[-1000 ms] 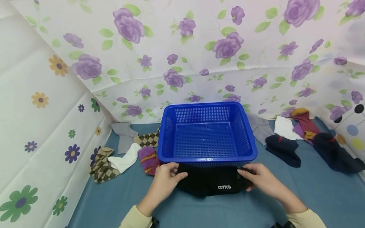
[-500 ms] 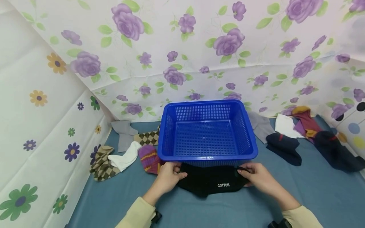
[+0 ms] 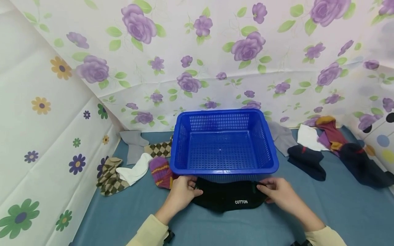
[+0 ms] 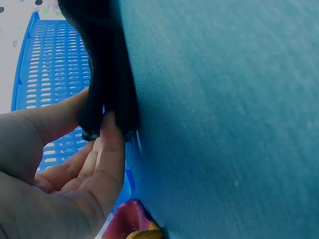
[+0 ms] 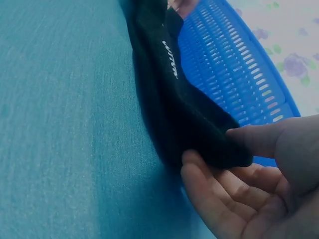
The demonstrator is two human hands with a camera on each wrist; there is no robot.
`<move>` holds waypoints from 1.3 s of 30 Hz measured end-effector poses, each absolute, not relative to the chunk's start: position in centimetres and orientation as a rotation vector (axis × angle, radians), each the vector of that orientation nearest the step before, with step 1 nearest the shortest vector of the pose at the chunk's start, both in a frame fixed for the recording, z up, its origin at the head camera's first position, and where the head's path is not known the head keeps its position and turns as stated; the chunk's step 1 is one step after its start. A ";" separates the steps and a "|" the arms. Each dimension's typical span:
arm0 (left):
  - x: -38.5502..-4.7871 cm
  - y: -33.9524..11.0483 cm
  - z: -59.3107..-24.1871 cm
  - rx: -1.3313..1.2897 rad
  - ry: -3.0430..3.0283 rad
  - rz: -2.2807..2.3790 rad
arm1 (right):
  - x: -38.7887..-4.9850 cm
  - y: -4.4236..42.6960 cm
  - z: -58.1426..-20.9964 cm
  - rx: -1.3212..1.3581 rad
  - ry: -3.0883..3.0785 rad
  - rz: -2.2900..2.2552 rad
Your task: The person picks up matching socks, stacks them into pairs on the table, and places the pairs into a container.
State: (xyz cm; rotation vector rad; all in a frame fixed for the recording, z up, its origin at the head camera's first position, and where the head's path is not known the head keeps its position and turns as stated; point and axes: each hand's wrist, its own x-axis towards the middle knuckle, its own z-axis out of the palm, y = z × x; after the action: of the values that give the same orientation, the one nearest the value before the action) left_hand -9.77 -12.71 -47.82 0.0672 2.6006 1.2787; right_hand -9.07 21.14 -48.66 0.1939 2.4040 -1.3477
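In the head view a black sock (image 3: 226,196) with white "COTTON" lettering stretches sideways in front of the blue basket (image 3: 224,172). My left hand (image 3: 181,191) pinches its left end between thumb and fingers; my right hand (image 3: 278,193) pinches the right end. Two dark layers of the sock (image 4: 107,64) hang side by side in the left wrist view, with the left hand (image 4: 75,169) at their lower end. From the right wrist view, the right hand (image 5: 249,189) holds the sock's rounded end (image 5: 214,139), thumb on one side and fingers on the other.
Left of the basket lie a grey sock (image 3: 134,145), argyle socks (image 3: 112,179), a white sock (image 3: 136,169) and a purple striped sock (image 3: 161,172). On the right are grey (image 3: 280,136), white (image 3: 309,136), maroon (image 3: 333,131) and navy socks (image 3: 306,160). Floral sheets (image 3: 197,68) stand behind.
Both hands keep their hold on the black sock, which has shifted only slightly. A small pale mark now shows beside the left thumb. The basket and other socks stay put.
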 end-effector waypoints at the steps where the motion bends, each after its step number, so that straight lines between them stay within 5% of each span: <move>1: -9.7 -12.7 -47.8 0.075 2.617 1.268 | -8.9 21.2 -48.5 0.185 2.441 -1.315; 10: -8.3 -11.9 -46.7 0.258 3.068 0.816 | -7.6 20.5 -45.9 -0.043 2.944 -0.774; 22: -7.7 -10.1 -46.4 0.581 3.001 0.643 | -7.8 18.5 -46.9 -0.838 3.120 -0.603; 39: -8.0 -10.7 -47.6 0.503 2.888 0.667 | -7.4 19.3 -49.1 -0.611 2.875 -0.514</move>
State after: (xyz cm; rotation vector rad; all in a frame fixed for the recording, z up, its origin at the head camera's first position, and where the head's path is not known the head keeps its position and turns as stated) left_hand -7.99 -10.66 -47.60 0.5031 2.8880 0.6665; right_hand -7.42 19.26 -49.13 -0.6113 2.8751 -0.5137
